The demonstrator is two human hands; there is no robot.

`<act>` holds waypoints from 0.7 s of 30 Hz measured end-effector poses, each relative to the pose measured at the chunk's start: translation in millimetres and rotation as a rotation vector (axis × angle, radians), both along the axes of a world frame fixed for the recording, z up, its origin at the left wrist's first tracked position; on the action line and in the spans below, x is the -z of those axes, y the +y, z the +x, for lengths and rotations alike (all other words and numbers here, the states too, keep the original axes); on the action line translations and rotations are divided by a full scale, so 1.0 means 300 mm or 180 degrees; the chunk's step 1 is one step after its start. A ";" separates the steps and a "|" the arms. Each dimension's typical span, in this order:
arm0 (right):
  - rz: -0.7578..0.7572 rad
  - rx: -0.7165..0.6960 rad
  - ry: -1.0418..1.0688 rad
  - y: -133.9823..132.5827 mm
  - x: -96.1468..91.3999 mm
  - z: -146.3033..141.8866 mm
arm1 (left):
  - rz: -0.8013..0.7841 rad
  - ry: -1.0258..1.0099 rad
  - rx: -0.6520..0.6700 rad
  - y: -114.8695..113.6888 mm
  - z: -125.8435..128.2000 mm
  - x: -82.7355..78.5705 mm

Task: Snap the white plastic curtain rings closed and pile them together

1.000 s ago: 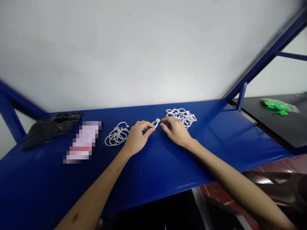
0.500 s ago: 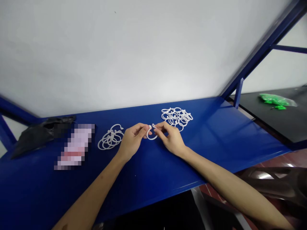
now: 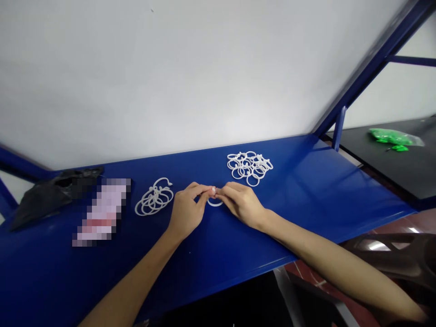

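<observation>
Wht ring (image 3: 215, 204): upper pt. hidden

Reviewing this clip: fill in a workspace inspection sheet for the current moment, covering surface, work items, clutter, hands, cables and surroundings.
Surface: blue tabletop, with glossy highlights along its near edge.
Work items: one white ring in hand; a left group of white rings and a right pile of white rings lie on the tabletop.
Clutter: black bag and a pixelated pinkish item, both at the left.
Hands: left hand and right hand pinch the white ring, fingers nearly meeting.
Cables: nothing seen.
Surroundings: white wall behind; at right, a black surface bearing bagged green items.
</observation>
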State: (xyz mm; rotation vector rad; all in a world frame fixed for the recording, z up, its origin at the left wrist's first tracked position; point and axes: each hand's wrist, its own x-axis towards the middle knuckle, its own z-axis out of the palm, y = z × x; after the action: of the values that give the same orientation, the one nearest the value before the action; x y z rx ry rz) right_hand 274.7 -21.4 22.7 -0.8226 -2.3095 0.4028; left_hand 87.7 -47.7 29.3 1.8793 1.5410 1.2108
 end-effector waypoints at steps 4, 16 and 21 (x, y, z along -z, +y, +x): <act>0.0020 -0.0010 -0.0055 0.001 0.011 0.003 | 0.0141 0.0207 0.0139 0.006 -0.010 0.009; 0.0006 0.1251 0.0214 0.070 -0.058 0.023 | 0.0261 0.1798 -0.0539 0.080 -0.131 0.029; 0.0073 0.2107 -0.0141 0.182 -0.101 0.138 | -0.0053 0.2866 -0.1214 0.090 -0.207 0.023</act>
State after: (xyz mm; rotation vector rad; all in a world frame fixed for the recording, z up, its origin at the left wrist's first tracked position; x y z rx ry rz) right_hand 316.2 33.3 52.9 -1.5149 -1.9235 0.0612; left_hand 25.7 -20.6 22.4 2.3373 2.4273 0.4334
